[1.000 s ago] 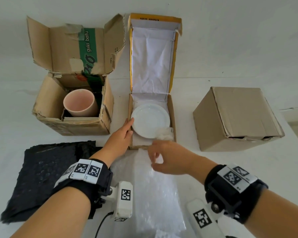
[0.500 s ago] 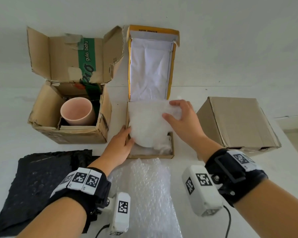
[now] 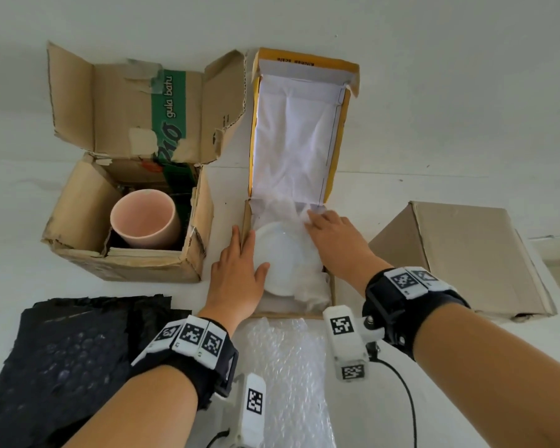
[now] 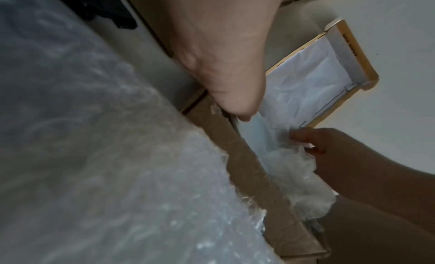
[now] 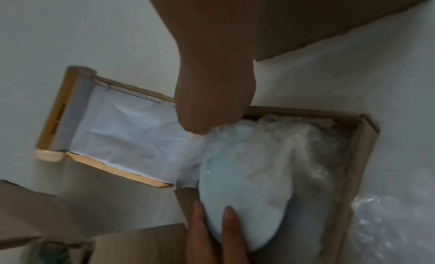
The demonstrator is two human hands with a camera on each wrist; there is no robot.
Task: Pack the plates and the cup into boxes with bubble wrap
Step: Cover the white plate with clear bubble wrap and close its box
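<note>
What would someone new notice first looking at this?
Both hands meet at the white plate in the open middle box: the left hand steadies its rim, the right hand tucks clear wrap behind it. To the left, a pink cup sits in a worn carton.

Head view bright, evenly lit, edges bowed by the wide lens; both wrist views dim, grainy, blurred toward six o'clock.

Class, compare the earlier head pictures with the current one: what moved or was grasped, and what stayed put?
The right hand carried clear wrap from the box's near edge over the plate to the far right corner, bunching it along the plate's right side. The left hand stays at the plate's left rim; the cup and boxes stayed put.
</note>
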